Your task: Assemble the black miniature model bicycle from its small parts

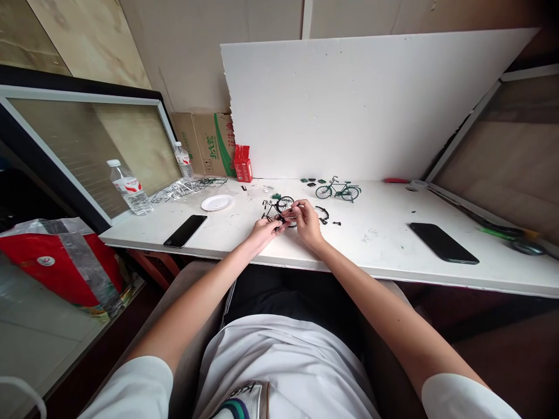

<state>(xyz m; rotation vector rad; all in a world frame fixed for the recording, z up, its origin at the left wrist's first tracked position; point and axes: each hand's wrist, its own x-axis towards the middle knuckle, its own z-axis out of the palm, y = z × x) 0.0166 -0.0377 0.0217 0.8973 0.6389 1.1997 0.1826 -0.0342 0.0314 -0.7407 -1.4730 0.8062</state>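
Note:
A small black model bicycle [285, 205] is at the middle of the white table, partly hidden by my fingers. My left hand [264, 229] has its fingers closed on the bicycle's near part. My right hand [307, 221] is beside it, thumb and fingers pinched together over the bicycle; whatever lies between them is too small to name. Just right of my right hand lie a curved black part [324, 215] and a tiny black piece [336, 223]. Behind them stands a green model bicycle [338, 190].
A phone [186, 231] lies left, another phone [444, 242] right. A white plate [217, 202], bottles [131, 189] and part frames [192, 187] are at the left. A red box [243, 164] stands before a white board [362, 110]. A mouse [527, 247] is far right.

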